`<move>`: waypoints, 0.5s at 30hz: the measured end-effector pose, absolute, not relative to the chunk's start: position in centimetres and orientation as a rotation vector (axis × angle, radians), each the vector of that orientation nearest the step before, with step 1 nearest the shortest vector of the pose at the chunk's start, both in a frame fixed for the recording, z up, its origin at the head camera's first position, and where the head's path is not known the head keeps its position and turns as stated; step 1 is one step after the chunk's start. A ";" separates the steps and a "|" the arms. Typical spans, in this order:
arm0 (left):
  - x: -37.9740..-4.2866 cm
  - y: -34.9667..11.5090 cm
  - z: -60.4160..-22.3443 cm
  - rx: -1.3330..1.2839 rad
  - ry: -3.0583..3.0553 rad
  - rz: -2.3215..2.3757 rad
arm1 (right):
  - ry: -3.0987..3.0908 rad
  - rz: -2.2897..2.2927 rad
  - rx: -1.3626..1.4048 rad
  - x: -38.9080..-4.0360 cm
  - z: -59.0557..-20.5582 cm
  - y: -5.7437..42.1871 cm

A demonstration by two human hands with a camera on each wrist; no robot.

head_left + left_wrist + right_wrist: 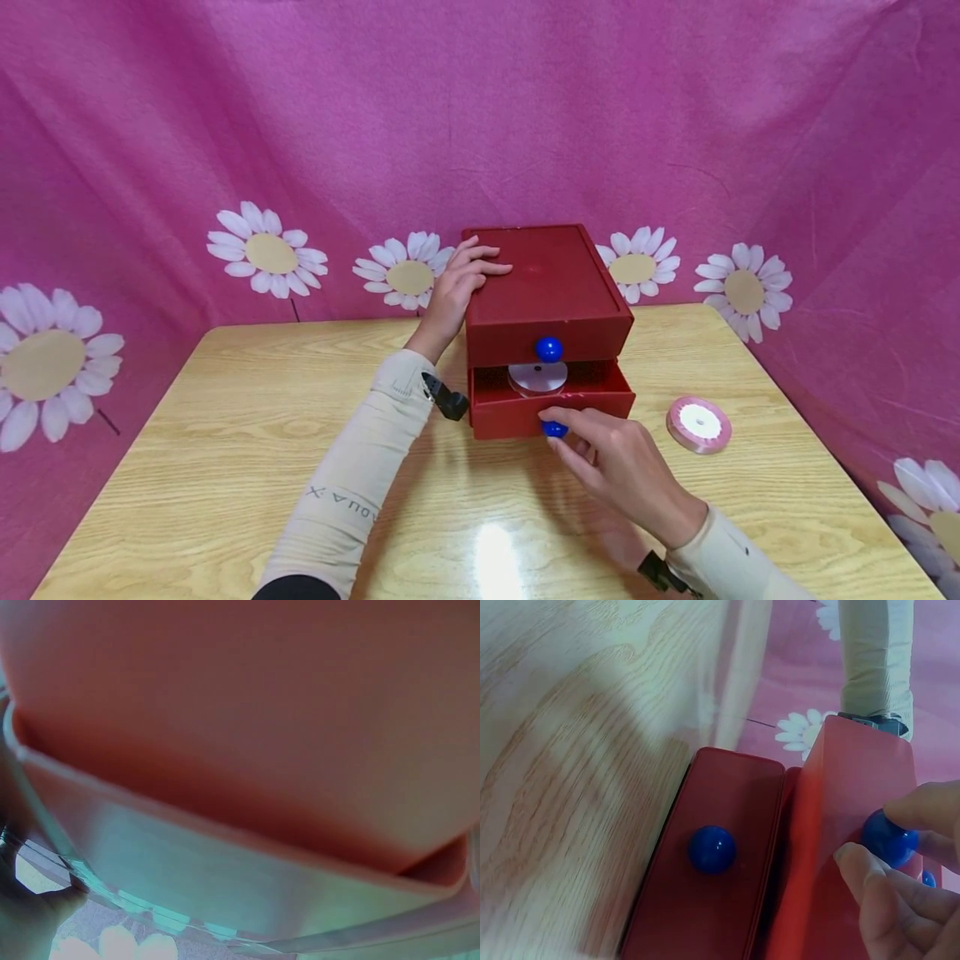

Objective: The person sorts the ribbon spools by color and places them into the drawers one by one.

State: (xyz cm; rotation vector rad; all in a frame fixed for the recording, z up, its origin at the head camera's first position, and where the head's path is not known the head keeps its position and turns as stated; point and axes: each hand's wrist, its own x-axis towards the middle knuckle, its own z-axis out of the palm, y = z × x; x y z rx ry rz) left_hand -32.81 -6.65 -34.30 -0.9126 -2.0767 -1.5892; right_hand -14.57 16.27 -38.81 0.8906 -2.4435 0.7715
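Observation:
A red drawer cabinet [543,271] stands on the table, its blue knobs facing me. My left hand [459,283] rests on its upper left edge, fingers extended over the top. With thumb and fingertips, my right hand [618,458] pinches the blue knob [890,838] of a partly pulled-out drawer [506,417]. Inside that drawer lies a pale ribbon spool [537,377], partly hidden under the drawer front above. The right wrist view also reveals a closed lower drawer [705,915] with its own blue knob [712,850]. The left wrist view shows mostly the cabinet's side [247,712], close up.
A pink ribbon spool [699,424] lies flat on the wooden table [247,433], right of the cabinet. Behind the table hangs a magenta cloth [450,108] with printed white daisies, close to the cabinet's back.

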 end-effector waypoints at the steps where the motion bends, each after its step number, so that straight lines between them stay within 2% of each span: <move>1: -32.8 -6.7 -34.3 -0.915 -2.076 -1.588 | -2.449 0.771 0.884 -14.6 -38.8 16.3; 15: -32.9 -6.7 -34.4 -0.902 -2.101 -1.564 | -2.476 0.752 0.860 -15.4 -39.0 16.2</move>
